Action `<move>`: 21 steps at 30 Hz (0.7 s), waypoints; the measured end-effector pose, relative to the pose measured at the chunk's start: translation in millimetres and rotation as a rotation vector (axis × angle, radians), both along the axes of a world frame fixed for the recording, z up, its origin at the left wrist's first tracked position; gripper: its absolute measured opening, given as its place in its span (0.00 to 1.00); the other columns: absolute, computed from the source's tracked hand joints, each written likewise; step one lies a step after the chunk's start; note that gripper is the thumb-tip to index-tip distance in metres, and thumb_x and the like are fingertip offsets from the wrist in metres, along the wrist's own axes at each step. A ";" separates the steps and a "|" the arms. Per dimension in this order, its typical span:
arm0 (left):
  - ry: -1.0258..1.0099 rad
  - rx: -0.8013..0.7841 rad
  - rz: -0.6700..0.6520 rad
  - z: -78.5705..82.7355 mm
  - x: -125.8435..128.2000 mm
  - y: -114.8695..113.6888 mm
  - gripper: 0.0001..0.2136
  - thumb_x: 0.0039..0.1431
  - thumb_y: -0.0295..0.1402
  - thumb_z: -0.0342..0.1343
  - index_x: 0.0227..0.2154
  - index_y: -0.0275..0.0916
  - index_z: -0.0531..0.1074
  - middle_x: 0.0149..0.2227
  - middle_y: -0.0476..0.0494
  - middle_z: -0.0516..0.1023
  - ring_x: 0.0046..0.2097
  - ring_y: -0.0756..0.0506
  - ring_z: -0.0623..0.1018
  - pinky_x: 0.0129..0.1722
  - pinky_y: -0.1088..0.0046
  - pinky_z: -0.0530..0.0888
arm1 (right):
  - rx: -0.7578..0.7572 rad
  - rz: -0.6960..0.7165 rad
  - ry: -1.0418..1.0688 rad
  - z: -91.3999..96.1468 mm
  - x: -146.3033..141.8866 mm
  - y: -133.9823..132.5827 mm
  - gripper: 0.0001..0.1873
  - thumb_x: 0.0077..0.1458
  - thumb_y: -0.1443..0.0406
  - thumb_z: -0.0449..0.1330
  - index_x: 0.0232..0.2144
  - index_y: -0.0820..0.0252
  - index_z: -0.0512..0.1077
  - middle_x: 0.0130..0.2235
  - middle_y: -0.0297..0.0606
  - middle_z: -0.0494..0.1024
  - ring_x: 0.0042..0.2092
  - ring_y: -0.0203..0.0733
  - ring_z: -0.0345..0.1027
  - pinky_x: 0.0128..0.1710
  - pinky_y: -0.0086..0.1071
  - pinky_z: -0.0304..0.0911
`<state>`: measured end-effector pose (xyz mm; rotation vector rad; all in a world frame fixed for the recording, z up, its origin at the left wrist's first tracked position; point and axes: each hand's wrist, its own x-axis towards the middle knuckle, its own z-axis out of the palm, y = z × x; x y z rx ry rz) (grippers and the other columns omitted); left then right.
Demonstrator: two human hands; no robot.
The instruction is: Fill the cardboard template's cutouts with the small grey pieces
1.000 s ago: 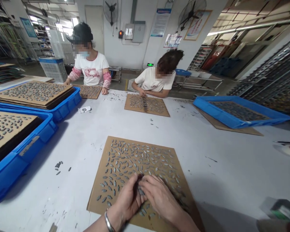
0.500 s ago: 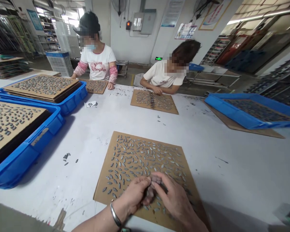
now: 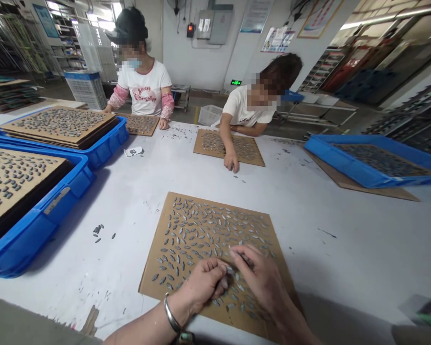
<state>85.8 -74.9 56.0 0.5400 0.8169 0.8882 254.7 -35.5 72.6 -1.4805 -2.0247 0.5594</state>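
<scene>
A square cardboard sheet (image 3: 154, 268) lies on the white table in front of me, covered with several small grey oval pieces (image 3: 201, 230). My left hand (image 3: 204, 282), with a metal bangle on the wrist, rests on the sheet's near edge, its fingers curled and pinched on small pieces. My right hand (image 3: 260, 280) is just beside it, fingertips pressed together on a grey piece. Both hands almost touch above the near rows.
Two blue crates (image 3: 32, 230) holding stacked cardboard sheets of pieces stand at the left. Another blue tray (image 3: 345, 167) sits at the right. Two people sit across the table with their own sheets (image 3: 253, 155). Loose pieces (image 3: 98, 231) lie on the table.
My hands have drawn slightly apart and lowered onto the near rows. The person opposite has reached a hand out past their sheet onto the table.
</scene>
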 end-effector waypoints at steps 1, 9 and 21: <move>0.016 0.005 -0.020 -0.1 -0.5 -0.3 0.22 0.48 0.54 0.67 0.27 0.39 0.70 0.17 0.57 0.66 0.16 0.56 0.56 0.19 0.71 0.46 | -0.001 0.013 -0.019 -0.5 -1.5 7.8 0.14 0.64 0.58 0.54 0.35 0.53 0.77 0.37 0.40 0.82 0.40 0.47 0.77 0.43 0.36 0.71; 0.032 -0.017 -0.061 -4.7 -3.3 2.2 0.23 0.48 0.54 0.67 0.32 0.37 0.72 0.17 0.58 0.66 0.17 0.56 0.56 0.21 0.71 0.44 | -0.057 0.119 -0.417 -10.3 -39.0 74.4 0.11 0.66 0.65 0.55 0.39 0.56 0.79 0.42 0.42 0.81 0.44 0.45 0.75 0.44 0.33 0.65; 0.038 -0.054 -0.081 0.9 -3.2 3.2 0.21 0.45 0.52 0.67 0.30 0.38 0.73 0.18 0.57 0.67 0.17 0.56 0.56 0.19 0.71 0.45 | -0.184 0.083 -0.528 -13.8 -51.1 87.3 0.08 0.62 0.67 0.60 0.32 0.57 0.80 0.37 0.40 0.83 0.41 0.43 0.76 0.39 0.30 0.59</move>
